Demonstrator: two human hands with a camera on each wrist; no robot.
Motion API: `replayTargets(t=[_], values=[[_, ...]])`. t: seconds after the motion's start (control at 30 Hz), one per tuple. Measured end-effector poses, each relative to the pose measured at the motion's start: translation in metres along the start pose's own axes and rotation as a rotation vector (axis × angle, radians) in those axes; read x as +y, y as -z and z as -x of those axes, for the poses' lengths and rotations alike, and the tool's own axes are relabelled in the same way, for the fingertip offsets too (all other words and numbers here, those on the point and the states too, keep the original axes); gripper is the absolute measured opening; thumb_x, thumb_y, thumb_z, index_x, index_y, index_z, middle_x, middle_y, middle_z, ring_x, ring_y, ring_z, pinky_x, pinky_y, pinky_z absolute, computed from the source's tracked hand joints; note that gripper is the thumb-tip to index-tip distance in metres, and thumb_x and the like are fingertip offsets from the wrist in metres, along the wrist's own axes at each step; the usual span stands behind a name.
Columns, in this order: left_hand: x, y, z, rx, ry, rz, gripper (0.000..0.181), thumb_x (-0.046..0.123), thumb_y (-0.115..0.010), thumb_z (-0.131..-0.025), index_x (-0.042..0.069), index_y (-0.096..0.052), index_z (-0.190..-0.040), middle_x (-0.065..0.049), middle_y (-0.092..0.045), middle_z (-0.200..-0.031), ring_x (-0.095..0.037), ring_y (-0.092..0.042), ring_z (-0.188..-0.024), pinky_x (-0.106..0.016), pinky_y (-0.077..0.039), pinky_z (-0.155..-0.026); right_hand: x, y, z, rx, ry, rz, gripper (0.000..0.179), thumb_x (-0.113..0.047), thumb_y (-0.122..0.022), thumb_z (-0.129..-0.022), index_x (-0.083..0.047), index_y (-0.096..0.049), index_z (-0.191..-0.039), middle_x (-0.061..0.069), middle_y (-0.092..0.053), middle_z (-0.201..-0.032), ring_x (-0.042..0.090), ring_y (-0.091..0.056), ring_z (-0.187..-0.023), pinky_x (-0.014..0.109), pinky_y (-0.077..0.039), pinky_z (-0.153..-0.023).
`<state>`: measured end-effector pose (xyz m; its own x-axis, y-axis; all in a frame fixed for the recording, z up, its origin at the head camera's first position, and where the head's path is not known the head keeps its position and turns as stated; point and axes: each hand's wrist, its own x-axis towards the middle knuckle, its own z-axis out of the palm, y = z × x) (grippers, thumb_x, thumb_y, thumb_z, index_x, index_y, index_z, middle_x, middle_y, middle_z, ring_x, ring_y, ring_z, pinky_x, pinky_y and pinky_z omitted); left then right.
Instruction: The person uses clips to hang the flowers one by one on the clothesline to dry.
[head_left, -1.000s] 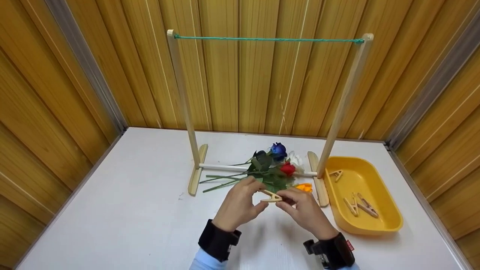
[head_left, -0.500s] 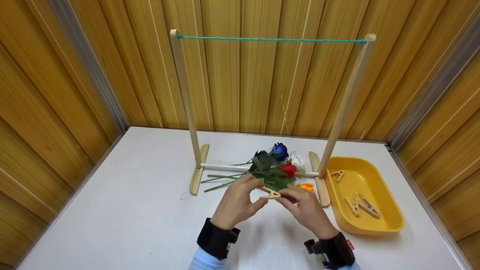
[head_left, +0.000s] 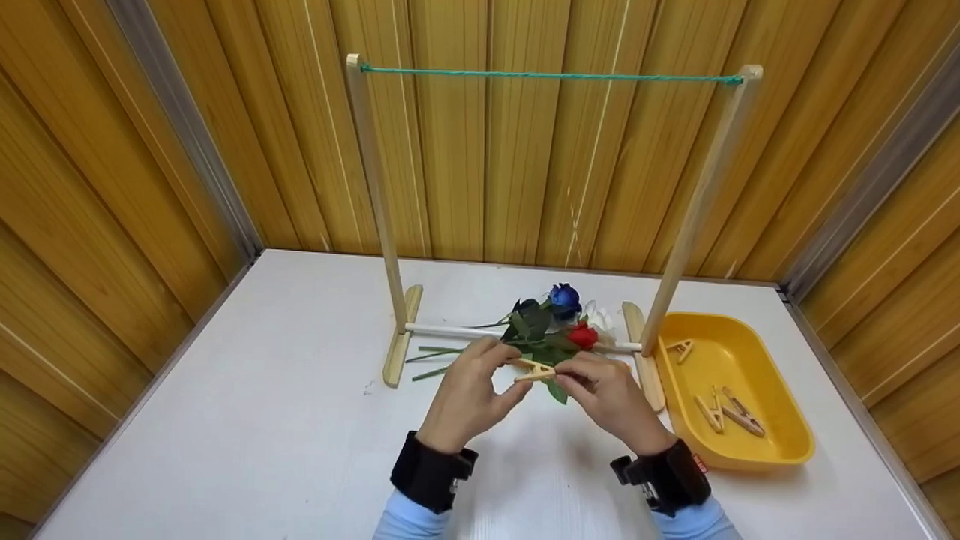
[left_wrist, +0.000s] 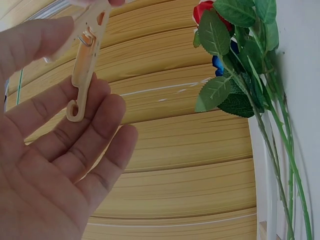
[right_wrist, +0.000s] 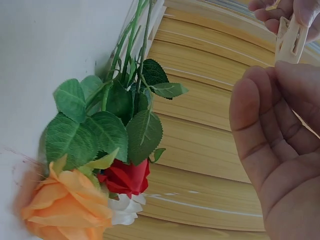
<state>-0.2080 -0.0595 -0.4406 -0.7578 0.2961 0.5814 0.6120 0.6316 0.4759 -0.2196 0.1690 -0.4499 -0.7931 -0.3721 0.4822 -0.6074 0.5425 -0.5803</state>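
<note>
Both hands hold a light wooden clothespin [head_left: 537, 371] between them, above the table. My left hand [head_left: 466, 394] has its thumb on one leg and fingers behind the other, at the spread ends. In the left wrist view, the clothespin [left_wrist: 86, 65] shows its metal spring and a hooked leg tip. My right hand [head_left: 613, 401] pinches the opposite end with thumb and index finger, as the right wrist view shows on the clothespin [right_wrist: 290, 42]. Behind the hands lie artificial roses: a blue rose [head_left: 564, 300], a red rose [head_left: 582, 335], a white rose [head_left: 601, 321] and an orange rose [right_wrist: 70, 205].
A wooden frame with left post [head_left: 379, 202] and right post [head_left: 701, 210] carries a green string [head_left: 547, 74] across its top. A white bar [head_left: 450, 330] joins its feet. To the right, a yellow tray [head_left: 780, 397] holds several clothespins [head_left: 741, 418].
Both hands have lifted slightly away from me with the clothespin, now covering most of the orange rose in the head view. The head view has shifted a little.
</note>
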Motion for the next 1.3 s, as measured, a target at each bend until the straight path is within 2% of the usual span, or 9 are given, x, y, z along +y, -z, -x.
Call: replayTargets(t=[0.3,0.43,0.53,0.63,0.77,0.93,1.1,1.2,1.3], values=[[0.000,0.002,-0.002,0.019,0.037,0.021,0.029,0.022,-0.087,-0.085,0.010,-0.074,-0.108,-0.002,-0.066,-0.101,-0.017,-0.065,-0.095,-0.032,-0.055,-0.081,-0.002,0.003,-0.017,-0.080,-0.003,0.013,0.014,-0.003,-0.077,-0.091,-0.009,-0.078,-0.104,-0.001,-0.071,-0.095,0.013,-0.062,-0.083,0.024,-0.057,-0.077],[0.000,0.000,-0.002,0.029,0.022,0.013,0.032,0.019,-0.088,-0.083,0.010,-0.073,-0.109,-0.002,-0.065,-0.101,-0.016,-0.064,-0.095,-0.031,-0.055,-0.080,-0.003,-0.003,-0.019,-0.073,0.091,-0.001,0.021,-0.001,-0.080,-0.088,-0.007,-0.076,-0.109,0.001,-0.071,-0.098,0.014,-0.064,-0.084,0.027,-0.059,-0.075],[0.001,-0.003,-0.002,0.039,0.004,0.007,0.040,0.017,-0.090,-0.081,0.008,-0.071,-0.115,-0.004,-0.065,-0.101,-0.016,-0.064,-0.093,-0.030,-0.055,-0.079,-0.004,-0.008,-0.019,-0.049,0.171,0.002,0.028,-0.001,-0.082,-0.085,-0.005,-0.076,-0.112,0.003,-0.071,-0.104,0.018,-0.067,-0.091,0.035,-0.061,-0.080],[0.003,-0.005,-0.002,0.033,-0.011,0.025,0.046,0.016,-0.091,-0.080,0.007,-0.068,-0.119,-0.005,-0.065,-0.102,-0.017,-0.064,-0.093,-0.030,-0.055,-0.080,-0.005,-0.013,-0.018,-0.045,0.195,-0.011,0.034,0.000,-0.083,-0.084,-0.005,-0.074,-0.116,0.004,-0.071,-0.108,0.020,-0.068,-0.094,0.036,-0.061,-0.082],[0.006,-0.008,-0.002,-0.007,-0.010,0.108,0.048,0.012,-0.090,-0.080,0.006,-0.065,-0.121,-0.006,-0.067,-0.104,-0.018,-0.065,-0.094,-0.029,-0.056,-0.082,-0.006,-0.016,-0.013,-0.063,0.166,-0.038,0.043,0.003,-0.083,-0.083,-0.002,-0.070,-0.123,0.005,-0.069,-0.106,0.021,-0.066,-0.084,0.029,-0.060,-0.076],[0.006,-0.008,-0.003,-0.043,-0.005,0.202,0.043,0.011,-0.088,-0.081,0.006,-0.066,-0.118,-0.004,-0.069,-0.105,-0.017,-0.066,-0.093,-0.028,-0.057,-0.083,-0.006,-0.018,-0.007,-0.050,0.121,-0.048,0.046,-0.001,-0.083,-0.085,-0.001,-0.066,-0.128,0.006,-0.069,-0.106,0.019,-0.066,-0.083,0.031,-0.060,-0.076],[0.006,-0.009,-0.004,-0.059,-0.020,0.238,0.035,0.015,-0.087,-0.082,0.007,-0.068,-0.110,-0.003,-0.070,-0.101,-0.014,-0.067,-0.090,-0.029,-0.058,-0.081,-0.004,-0.019,-0.003,-0.011,0.106,-0.081,0.042,-0.005,-0.083,-0.086,-0.002,-0.067,-0.124,0.003,-0.070,-0.101,0.017,-0.068,-0.082,0.032,-0.061,-0.075],[0.006,-0.011,-0.004,-0.074,-0.033,0.252,0.033,0.015,-0.086,-0.082,0.006,-0.069,-0.109,-0.004,-0.071,-0.100,-0.015,-0.068,-0.088,-0.028,-0.057,-0.080,-0.002,-0.020,-0.001,0.011,0.103,-0.089,0.039,0.000,-0.082,-0.085,-0.002,-0.067,-0.121,0.002,-0.069,-0.099,0.017,-0.067,-0.081,0.032,-0.061,-0.074],[0.005,-0.012,-0.004,-0.089,-0.043,0.226,0.031,0.015,-0.085,-0.084,0.007,-0.070,-0.110,-0.005,-0.072,-0.101,-0.016,-0.068,-0.088,-0.026,-0.056,-0.080,0.000,-0.020,0.002,0.035,0.077,-0.103,0.036,0.006,-0.081,-0.083,-0.003,-0.066,-0.114,0.000,-0.067,-0.096,0.016,-0.066,-0.081,0.031,-0.060,-0.074]])
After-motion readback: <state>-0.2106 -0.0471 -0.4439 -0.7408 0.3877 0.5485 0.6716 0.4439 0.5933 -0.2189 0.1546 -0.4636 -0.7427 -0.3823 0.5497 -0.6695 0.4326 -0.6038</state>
